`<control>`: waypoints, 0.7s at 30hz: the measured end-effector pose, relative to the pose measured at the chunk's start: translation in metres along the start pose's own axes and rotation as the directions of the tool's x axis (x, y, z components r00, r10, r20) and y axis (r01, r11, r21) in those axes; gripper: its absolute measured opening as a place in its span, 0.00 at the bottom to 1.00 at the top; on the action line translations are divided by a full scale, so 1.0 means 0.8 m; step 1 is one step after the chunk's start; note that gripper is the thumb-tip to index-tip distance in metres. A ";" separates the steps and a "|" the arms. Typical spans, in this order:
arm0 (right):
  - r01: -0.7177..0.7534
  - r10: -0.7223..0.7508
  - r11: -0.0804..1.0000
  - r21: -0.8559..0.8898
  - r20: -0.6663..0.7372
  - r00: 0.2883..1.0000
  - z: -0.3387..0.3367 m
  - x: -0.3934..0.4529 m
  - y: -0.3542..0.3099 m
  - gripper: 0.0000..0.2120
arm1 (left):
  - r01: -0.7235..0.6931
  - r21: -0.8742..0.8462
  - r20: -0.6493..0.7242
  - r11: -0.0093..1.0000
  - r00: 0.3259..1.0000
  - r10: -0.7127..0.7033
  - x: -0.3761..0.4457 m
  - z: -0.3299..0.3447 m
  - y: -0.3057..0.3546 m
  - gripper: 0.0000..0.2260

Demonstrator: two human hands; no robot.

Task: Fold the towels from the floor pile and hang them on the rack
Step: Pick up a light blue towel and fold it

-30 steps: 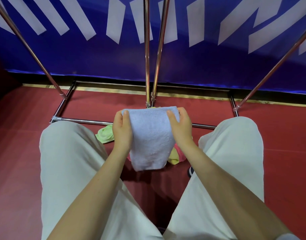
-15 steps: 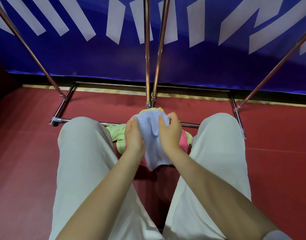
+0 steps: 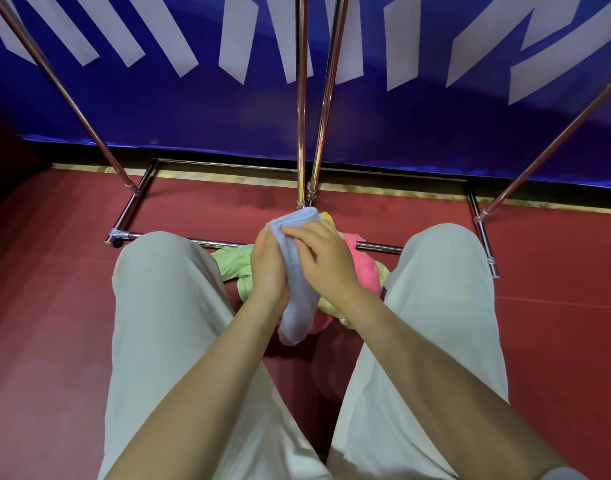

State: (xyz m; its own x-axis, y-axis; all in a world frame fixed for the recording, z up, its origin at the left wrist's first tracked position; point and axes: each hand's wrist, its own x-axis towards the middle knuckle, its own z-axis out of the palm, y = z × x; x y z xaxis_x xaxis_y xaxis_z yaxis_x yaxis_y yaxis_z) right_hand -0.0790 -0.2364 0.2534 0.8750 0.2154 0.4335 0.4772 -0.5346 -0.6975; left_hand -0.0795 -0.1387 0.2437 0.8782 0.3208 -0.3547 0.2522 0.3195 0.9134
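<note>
You have just brought the halves together, so your left hand and right hand now clasp the folded blue towel above the floor pile, ready for the rack.

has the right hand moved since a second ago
Yes. The right hand has swung leftward, from right of the rack's centre poles to below them, closing against the left hand and folding the light blue towel narrow between them.
</note>
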 end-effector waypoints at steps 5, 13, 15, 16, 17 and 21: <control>-0.175 0.170 0.984 -0.047 -0.092 0.981 -0.012 -0.001 0.000 0.24 | -0.004 0.051 -0.055 0.999 0.998 0.007 -0.001 -0.005 0.011 0.11; -0.520 0.532 0.769 0.372 0.079 0.843 -0.022 -0.014 -0.002 0.08 | -0.315 0.188 0.074 0.930 0.949 0.306 -0.037 0.000 0.033 0.16; -0.515 0.541 0.737 0.438 0.076 0.838 -0.025 -0.016 0.000 0.05 | -0.315 0.200 0.132 0.928 0.947 0.293 -0.045 0.003 0.034 0.16; -0.514 0.545 0.721 0.465 0.078 0.835 -0.027 -0.017 0.001 0.05 | -0.315 0.214 0.171 0.925 0.944 0.282 -0.048 0.004 0.034 0.15; -0.511 0.546 0.714 0.479 0.076 0.834 -0.031 -0.018 0.001 0.05 | -0.322 0.233 0.215 0.918 0.937 0.274 -0.050 0.005 0.034 0.12; -0.494 0.544 0.683 0.538 0.077 0.836 -0.039 -0.020 0.001 0.04 | -0.339 0.261 0.269 0.904 0.925 0.269 -0.049 0.002 0.027 0.06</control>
State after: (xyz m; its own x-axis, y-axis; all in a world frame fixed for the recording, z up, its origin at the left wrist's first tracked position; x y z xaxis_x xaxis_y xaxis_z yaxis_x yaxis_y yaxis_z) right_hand -0.0952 -0.2661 0.2638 0.9970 -0.0479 -0.0608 -0.0624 -0.0325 -0.9975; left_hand -0.1079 -0.1455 0.2777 0.9894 0.1426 -0.0283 0.0361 -0.0526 0.9980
